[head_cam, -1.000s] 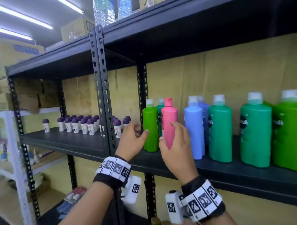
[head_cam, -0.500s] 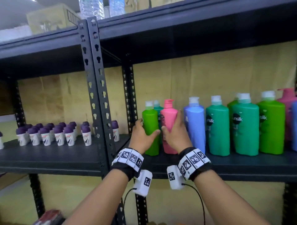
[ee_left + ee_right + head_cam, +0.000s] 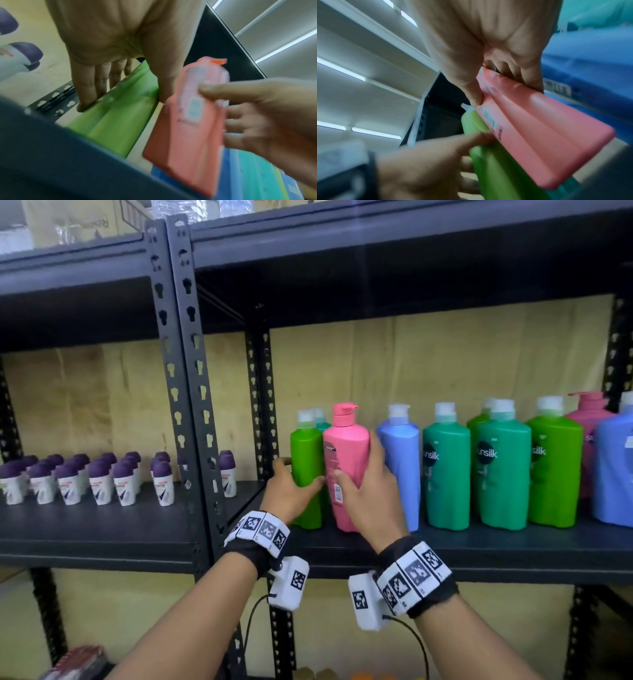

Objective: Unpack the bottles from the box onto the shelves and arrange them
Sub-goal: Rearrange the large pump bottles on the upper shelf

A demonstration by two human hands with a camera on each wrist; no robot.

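On the black shelf a row of large bottles stands upright. My left hand grips the light green bottle at the row's left end, thumb on its near side and fingers round its far side. My right hand grips the pink pump bottle beside it, thumb on the label side, fingers on the side facing the blue bottle. The pink bottle and the green bottle stand close together. A teal bottle peeks out behind the green one.
Right of the blue bottle stand teal, green, pink and blue bottles. Small purple-capped roll-ons fill the left bay. A perforated black upright divides the bays. Another shelf hangs overhead; boxes and water bottles sit on top.
My left hand went from hovering with spread fingers to gripping the green bottle. My right hand kept hold of the pink bottle. The view shifted right and closer.
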